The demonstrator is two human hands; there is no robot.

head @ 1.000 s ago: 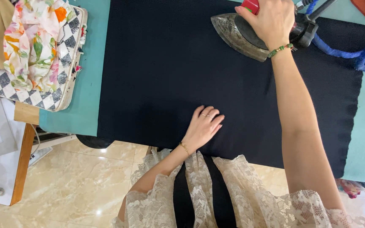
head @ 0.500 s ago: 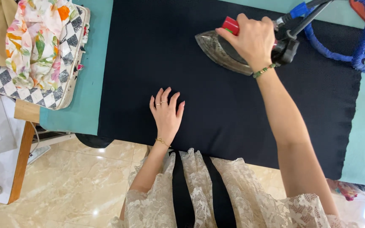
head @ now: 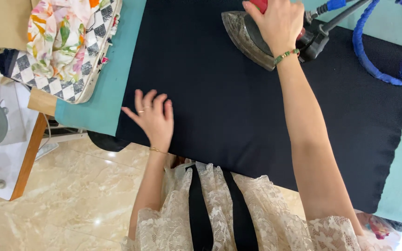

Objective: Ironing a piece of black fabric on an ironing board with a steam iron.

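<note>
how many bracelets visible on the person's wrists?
2. A green beaded bracelet on the right hand wrist, which grips the iron; a thin gold bracelet on the left hand wrist, flat on the dark fabric.

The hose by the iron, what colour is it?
Blue; the hose shows best in the head view.

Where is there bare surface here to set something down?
Bare dark cloth lies between the left hand and the iron, and right of the forearm. The teal strip is free. Crowded: folded fabrics, blue hose.
</note>
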